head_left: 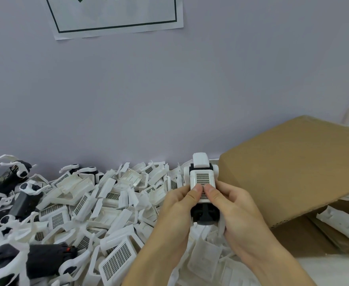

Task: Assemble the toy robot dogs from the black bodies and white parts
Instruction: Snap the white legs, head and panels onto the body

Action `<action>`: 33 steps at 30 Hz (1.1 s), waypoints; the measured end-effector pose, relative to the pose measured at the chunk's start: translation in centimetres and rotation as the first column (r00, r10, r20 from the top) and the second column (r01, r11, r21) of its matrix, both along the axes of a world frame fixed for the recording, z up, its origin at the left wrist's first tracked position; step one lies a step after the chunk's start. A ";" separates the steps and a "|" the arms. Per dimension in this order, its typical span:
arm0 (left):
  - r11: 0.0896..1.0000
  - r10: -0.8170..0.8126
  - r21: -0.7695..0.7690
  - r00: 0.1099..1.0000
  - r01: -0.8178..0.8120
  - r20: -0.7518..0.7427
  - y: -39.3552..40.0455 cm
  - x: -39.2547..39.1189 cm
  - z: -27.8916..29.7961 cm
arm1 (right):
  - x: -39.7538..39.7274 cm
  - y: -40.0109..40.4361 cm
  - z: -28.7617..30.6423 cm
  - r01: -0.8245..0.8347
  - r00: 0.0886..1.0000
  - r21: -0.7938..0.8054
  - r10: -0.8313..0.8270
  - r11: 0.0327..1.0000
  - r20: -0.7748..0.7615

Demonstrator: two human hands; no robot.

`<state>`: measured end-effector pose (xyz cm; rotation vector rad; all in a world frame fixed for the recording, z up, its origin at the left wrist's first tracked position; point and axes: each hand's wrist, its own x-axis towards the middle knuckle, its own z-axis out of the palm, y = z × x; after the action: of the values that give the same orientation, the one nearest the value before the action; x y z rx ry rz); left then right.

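Toy dog [202, 182] in both hands' [176, 205] grip, over littered table by lilac wall [169, 89].

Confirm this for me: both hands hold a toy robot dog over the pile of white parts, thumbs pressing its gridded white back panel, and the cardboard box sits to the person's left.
Not quite: the cardboard box sits to the person's right, as the head view shows. The rest holds: the left hand and right hand hold the toy robot dog over the pile of white parts, thumbs on its gridded white back panel.

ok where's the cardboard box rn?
Head view, right side: the cardboard box sits against the wall, just right of the toy robot dog held in both hands, beside the white parts pile.
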<state>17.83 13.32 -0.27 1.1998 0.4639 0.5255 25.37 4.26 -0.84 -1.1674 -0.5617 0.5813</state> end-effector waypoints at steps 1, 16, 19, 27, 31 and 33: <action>1.000 -0.008 0.007 1.000 0.008 0.006 0.0 0.0 0.0 | -0.1 0.1 0.0 0.012 1.000 0.004 -0.012 1.000 0.005; 0.977 -0.093 -0.182 0.988 0.114 0.123 0.2 -0.2 0.4 | -0.9 0.8 -1.3 0.447 0.726 -0.122 -0.280 0.886 0.628; 0.999 -0.026 -0.029 0.999 0.027 0.044 0.5 -0.3 0.5 | -0.6 0.6 -1.1 0.513 0.707 -0.017 -0.412 0.858 0.575; 0.794 0.530 0.271 0.838 -0.545 0.133 2.1 -1.2 0.6 | 0.4 -0.4 -0.2 0.369 0.885 0.086 -0.378 0.925 0.273; 0.936 0.247 0.187 0.934 -0.299 0.258 1.9 -1.6 0.7 | 0.3 -0.7 0.0 0.202 0.965 0.114 -0.218 0.973 0.145; 0.956 0.169 0.191 0.952 -0.221 0.255 1.7 -1.7 0.9 | 0.4 -0.7 -0.1 0.155 0.979 0.143 -0.171 0.978 0.107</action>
<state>16.10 15.00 0.59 1.2869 0.3280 0.8995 25.77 3.58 -0.97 -1.1130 -0.5911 0.3298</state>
